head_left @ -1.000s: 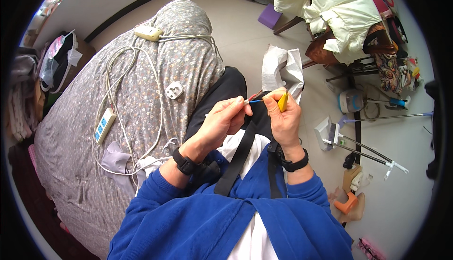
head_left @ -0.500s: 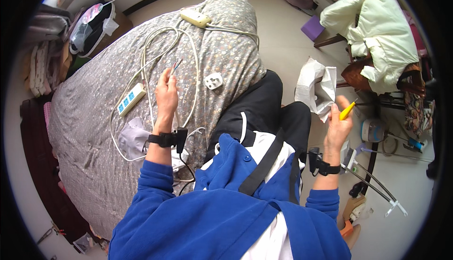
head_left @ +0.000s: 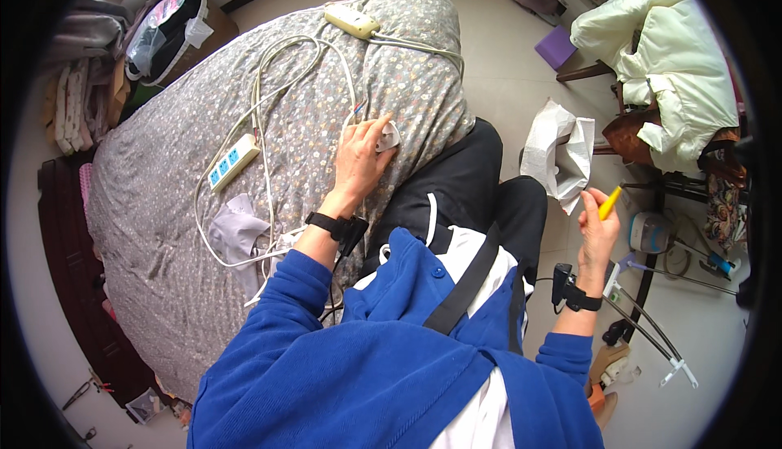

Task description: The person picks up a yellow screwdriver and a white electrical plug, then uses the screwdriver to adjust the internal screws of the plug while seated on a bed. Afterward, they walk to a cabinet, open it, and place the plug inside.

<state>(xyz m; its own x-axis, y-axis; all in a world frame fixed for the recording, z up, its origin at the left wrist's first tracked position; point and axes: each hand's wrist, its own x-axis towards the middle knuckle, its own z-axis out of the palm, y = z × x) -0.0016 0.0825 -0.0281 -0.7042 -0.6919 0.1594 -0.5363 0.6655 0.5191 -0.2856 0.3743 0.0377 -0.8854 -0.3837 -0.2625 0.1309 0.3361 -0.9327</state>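
My left hand (head_left: 362,156) is on the flowered bedding, fingers curled over a round white plug piece (head_left: 388,136). A cable end with thin coloured wires (head_left: 357,109) shows just beyond my fingertips; whether my fingers also pinch it I cannot tell. Farther right, my right hand (head_left: 596,225) grips a slim yellow-handled tool (head_left: 610,203), held out beside a crumpled white bag (head_left: 574,143). A cream power strip with blue sockets (head_left: 234,162) lies left of my left hand among loops of white cable (head_left: 262,99). A second cream socket block (head_left: 350,20) rests farther back.
The bed (head_left: 163,245) fills the left. At right are a chair piled with a pale padded garment (head_left: 668,74), a purple box (head_left: 555,46), a small appliance (head_left: 649,231) and long-handled cleaning tools (head_left: 652,327). A lilac cloth (head_left: 240,225) lies on the bed.
My hands have parted from working together over my lap. My left hand went left with the wire end, then forward onto the plug piece. My right hand moved right with the yellow tool.
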